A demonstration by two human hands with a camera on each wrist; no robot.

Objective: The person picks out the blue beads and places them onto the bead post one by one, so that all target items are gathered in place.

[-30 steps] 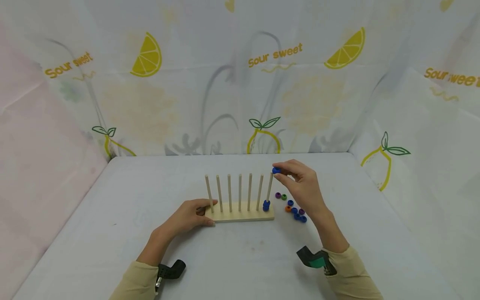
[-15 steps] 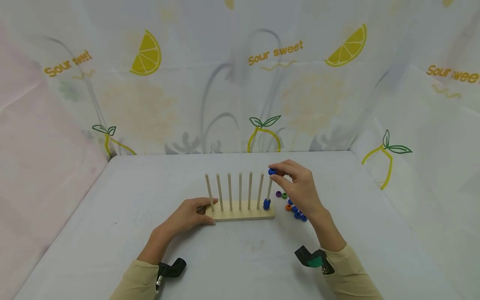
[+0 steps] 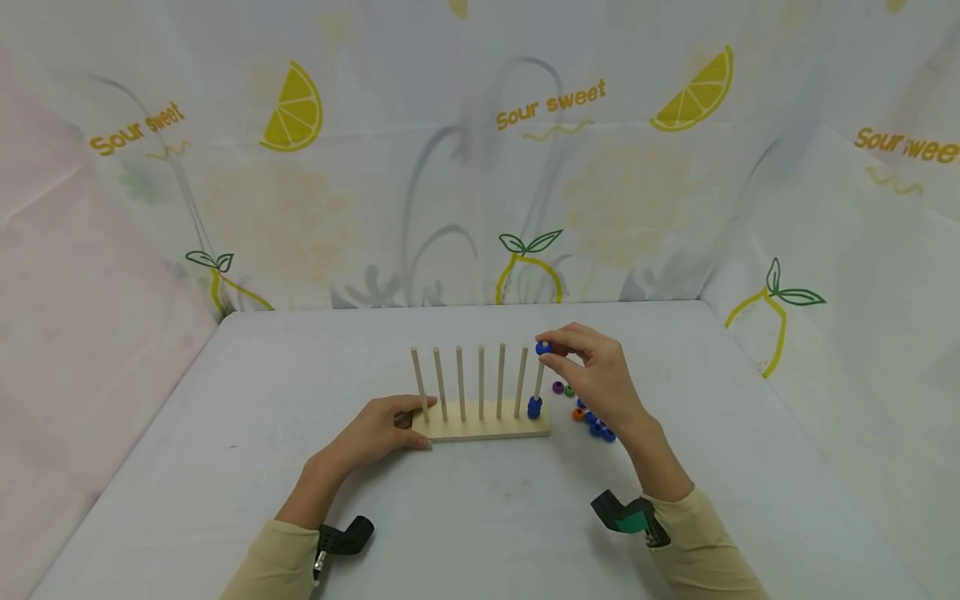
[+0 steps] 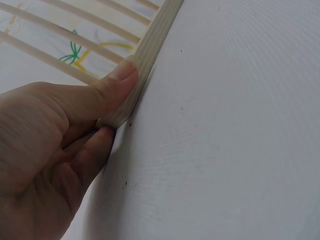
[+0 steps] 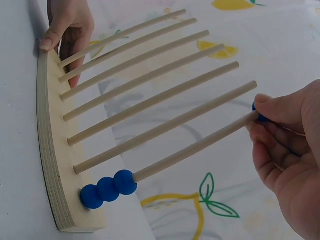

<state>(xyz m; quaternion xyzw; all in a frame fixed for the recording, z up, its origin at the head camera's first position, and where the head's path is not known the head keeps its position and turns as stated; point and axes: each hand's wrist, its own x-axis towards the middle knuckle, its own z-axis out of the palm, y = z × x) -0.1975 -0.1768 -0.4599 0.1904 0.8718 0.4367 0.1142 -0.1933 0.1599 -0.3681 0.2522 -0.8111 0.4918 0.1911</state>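
A pale wooden peg rack [image 3: 487, 427] with a row of upright pegs stands on the table. My left hand [image 3: 378, 429] grips its left end, thumb on the front edge, as the left wrist view also shows. On the rightmost peg [image 5: 195, 150], three blue beads [image 5: 107, 189] are stacked at the bottom. At that peg's tip, my right hand [image 3: 596, 371] pinches another blue bead [image 3: 543, 347] between thumb and fingers. A pale spot in the bead's hole looks like the peg end. The fingers partly cover this bead in the right wrist view.
Right of the rack lie loose beads: a purple bead [image 3: 558, 387], a green bead [image 3: 569, 390], an orange bead [image 3: 578, 414] and several blue beads [image 3: 596, 429]. My right forearm passes close beside them. A printed cloth [image 3: 375, 208] hangs behind the white table [image 3: 465, 533].
My right hand has moved slightly left and brought the blue bead from beside the rightmost peg onto its tip, then a little lower. The left hand keeps its grip on the rack.
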